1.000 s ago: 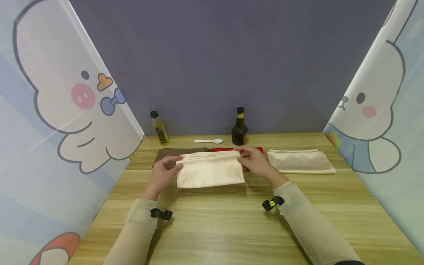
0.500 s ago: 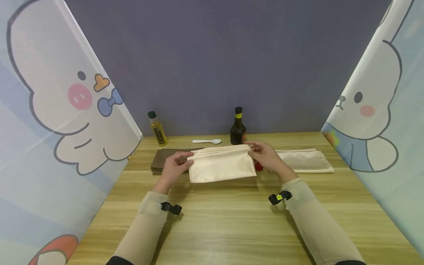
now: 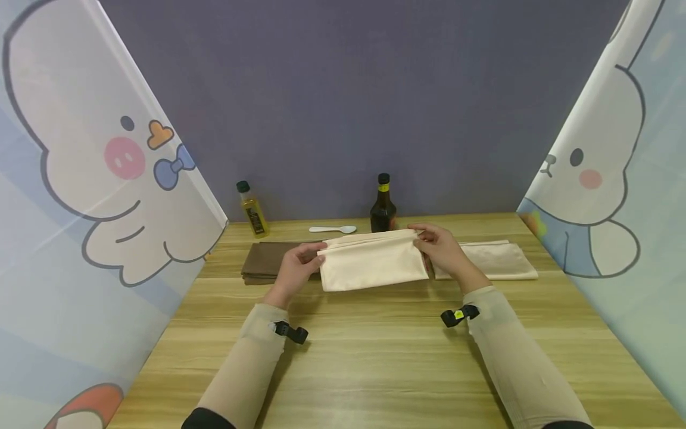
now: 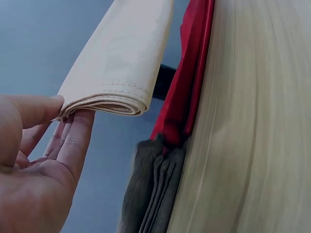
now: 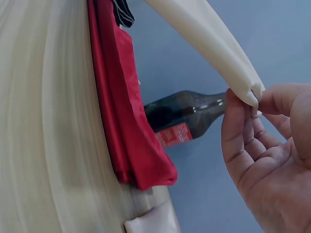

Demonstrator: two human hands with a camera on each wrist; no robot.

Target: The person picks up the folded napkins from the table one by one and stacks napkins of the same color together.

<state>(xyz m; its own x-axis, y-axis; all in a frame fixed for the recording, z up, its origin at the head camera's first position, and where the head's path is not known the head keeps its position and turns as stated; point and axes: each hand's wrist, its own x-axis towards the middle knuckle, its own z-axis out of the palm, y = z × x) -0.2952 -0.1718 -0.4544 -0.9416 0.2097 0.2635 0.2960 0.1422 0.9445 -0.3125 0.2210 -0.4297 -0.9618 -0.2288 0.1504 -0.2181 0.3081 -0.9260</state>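
Note:
A folded cream cloth is held up off the table by both hands. At its left end my left hand pinches the upper corner between thumb and fingers; the left wrist view shows the rolled layers of the cloth's end. My right hand pinches the opposite upper corner, also seen in the right wrist view. Beneath and behind it lies a folded red cloth, hidden in the head view. To the left is a folded brown cloth. A second folded cream cloth lies to the right, partly behind my right hand.
At the back of the wooden table stand a small bottle of yellow liquid and a dark bottle. A white spoon lies between them. A grey wall rises behind, with printed panels at both sides.
Both hands have carried the cream cloth to the right and slightly upward in the head view. More of the brown cloth shows now, and the red cloth has become covered.

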